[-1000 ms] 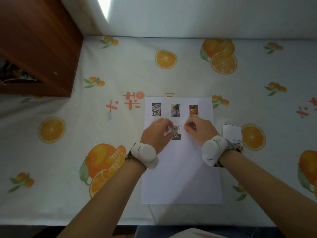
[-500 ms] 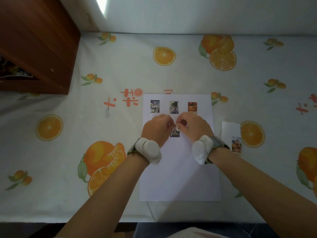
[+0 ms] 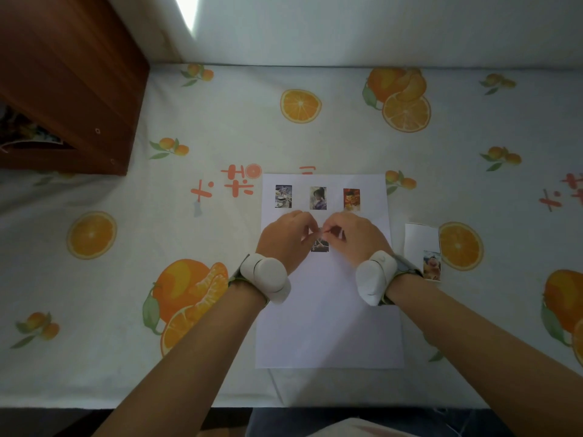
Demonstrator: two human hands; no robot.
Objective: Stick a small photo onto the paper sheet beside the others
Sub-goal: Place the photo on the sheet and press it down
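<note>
Fingers (image 3: 310, 230) of both hands meet tip-to-tip over the small photo (image 3: 320, 246), pinched at its top edge; can't tell if they're gripping the photo itself or a backing/tape bit, too blurred. Left hand (image 3: 285, 239) curled, knuckles up, on the L side of the photo. Right hand (image 3: 355, 236) same on the R side. Both wrists carry white wrist units (image 3: 265, 277).

Photo lies on the paper sheet (image 3: 329, 326), lower half visible just below the fingertips, top half hidden by them. Can't tell if it's flat down or partly lifted.

Just above the fingers, a row of 3 photos already on the sheet: left one (image 3: 283, 196), middle one (image 3: 317, 198), right one (image 3: 351, 199). New photo sits under the middle one.

Right of the fingers, off the sheet: white backing slip (image 3: 421, 238) with 1 more photo (image 3: 432, 265) at its lower R corner, near the R wrist.

Sheet rests on an orange-print cloth (image 3: 189, 121) over the worktop. Far upper left of the fingers: brown wooden cabinet (image 3: 63, 83).
</note>
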